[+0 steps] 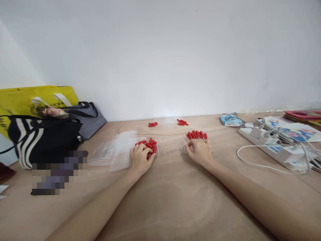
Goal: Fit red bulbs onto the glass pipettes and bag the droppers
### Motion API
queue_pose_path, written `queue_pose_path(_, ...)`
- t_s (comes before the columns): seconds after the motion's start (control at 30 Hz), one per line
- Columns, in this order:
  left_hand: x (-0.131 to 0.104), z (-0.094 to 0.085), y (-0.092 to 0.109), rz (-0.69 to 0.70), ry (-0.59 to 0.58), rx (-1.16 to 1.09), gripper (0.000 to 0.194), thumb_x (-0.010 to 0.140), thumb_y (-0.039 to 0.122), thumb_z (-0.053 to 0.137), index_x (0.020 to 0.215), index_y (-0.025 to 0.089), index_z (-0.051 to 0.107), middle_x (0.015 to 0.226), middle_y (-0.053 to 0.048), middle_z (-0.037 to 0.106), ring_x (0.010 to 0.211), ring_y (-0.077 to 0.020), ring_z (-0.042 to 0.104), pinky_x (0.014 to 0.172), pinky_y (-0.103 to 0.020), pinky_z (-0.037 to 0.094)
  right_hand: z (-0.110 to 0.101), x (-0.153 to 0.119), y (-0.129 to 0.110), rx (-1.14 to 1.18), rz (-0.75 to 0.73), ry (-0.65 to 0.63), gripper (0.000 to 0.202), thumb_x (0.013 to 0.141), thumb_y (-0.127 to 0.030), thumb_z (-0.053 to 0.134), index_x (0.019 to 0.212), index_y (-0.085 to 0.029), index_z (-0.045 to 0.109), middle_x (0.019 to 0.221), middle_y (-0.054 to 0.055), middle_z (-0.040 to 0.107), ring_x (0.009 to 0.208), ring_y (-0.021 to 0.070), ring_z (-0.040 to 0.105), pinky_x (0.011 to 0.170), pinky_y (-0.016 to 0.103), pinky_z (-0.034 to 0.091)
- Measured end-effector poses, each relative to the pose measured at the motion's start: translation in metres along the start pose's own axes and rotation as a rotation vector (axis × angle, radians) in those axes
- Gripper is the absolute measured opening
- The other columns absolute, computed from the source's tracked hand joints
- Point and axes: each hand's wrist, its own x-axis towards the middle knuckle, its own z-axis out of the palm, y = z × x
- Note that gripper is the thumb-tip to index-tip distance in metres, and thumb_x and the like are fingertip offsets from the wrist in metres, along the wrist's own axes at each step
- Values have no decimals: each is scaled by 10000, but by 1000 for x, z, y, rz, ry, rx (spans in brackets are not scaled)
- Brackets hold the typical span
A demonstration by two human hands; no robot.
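Person's left hand (139,158) curled over red caps (150,144), left of centre; right hand (200,151) curled at capped sticks (197,135), right of centre. White sticks (172,146) between, mid-frame. Can't tell either grip.

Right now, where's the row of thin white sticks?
In the head view, the sticks lie mid-table, mostly between the left hand, at a pile of red pieces, and the right hand.

Bare left hand (140,157), bare right hand (199,152), slim fingers (132,154), both forearms (245,190) uncovered
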Motion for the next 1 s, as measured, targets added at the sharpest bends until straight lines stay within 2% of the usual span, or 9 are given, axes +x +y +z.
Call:
queue_pose_path(0.13, 0, -1, 2, -16, 77, -31, 120, 731, 281, 567, 710, 186, 637, 738, -46, 554, 752, -224, 502, 661, -347, 352, -2, -22, 2, 135, -205, 81, 191, 786, -312, 460, 674, -176, 534, 618, 13, 575, 640, 162, 519, 656, 305, 263)
queue_pose_path(0.27, -6, -13, 12, 69, 171, -156, 117, 734, 235, 527, 700, 161, 610, 706, -46, 523, 715, -202, 489, 667, -337, 378, -3, -34, 5, 306, -366, 2, 159, 829, -260, 426, 714, -174, 495, 686, 27, 572, 656, 151, 506, 635, 280, 305)
queue_pose_path(0.4, -18, -22, 22, 223, 40, -274, 82, 697, 178, 507, 682, 151, 582, 708, -43, 500, 698, -185, 487, 674, -331, 404, -2, -37, 4, 412, -444, -114, 133, 859, -214, 397, 775, -176, 493, 732, 23, 578, 669, 138, 512, 659, 281, 342)
queue_pose_path(0.5, -25, -21, 26, 235, -85, -343, 78, 675, 147, 503, 695, 146, 579, 727, -42, 506, 671, -166, 495, 647, -308, 425, -2, -37, 2, 410, -527, -144, 151, 872, -209, 382, 860, -183, 531, 765, 31, 585, 702, 146, 518, 675, 294, 350)
queue_pose_path(0.57, -26, -18, 26, 224, -138, -401, 142, 682, 128, 495, 778, 142, 599, 761, -44, 523, 679, -155, 513, 634, -283, 439, -2, -37, 0, 398, -568, -146, 183, 875, -207, 380, 948, -190, 547, 792, 38, 588, 729, 152, 522, 692, 305, 352)
queue_pose_path(0.67, -25, -16, 27, 249, -173, -463, 197, 727, 164, 515, 893, 161, 621, 812, -45, 555, 723, -155, 538, 662, -276, 453, -3, -38, -3, 394, -594, -152, 210, 872, -196, 383, 983, -189, 562, 829, 48, 593, 754, 152, 525, 708, 312, 353)
queue_pose_path(0.77, -23, -14, 28, 273, -191, -506, 146, 777, 233, 531, 851, 192, 650, 829, -37, 583, 745, -154, 551, 693, -281, 453, -5, -39, -5, 395, -590, -165, 210, 866, -175, 381, 941, -180, 577, 850, 54, 596, 765, 150, 526, 719, 316, 352)
queue_pose_path(1.0, -19, -17, 29, 233, -210, -566, 160, 838, 237, 466, 818, 184, 616, 812, -26, 628, 765, -155, 561, 720, -291, 442, -7, -40, -9, 417, -551, -145, 195, 853, -170, 401, 942, -180, 575, 846, 51, 605, 792, 149, 540, 724, 312, 347)
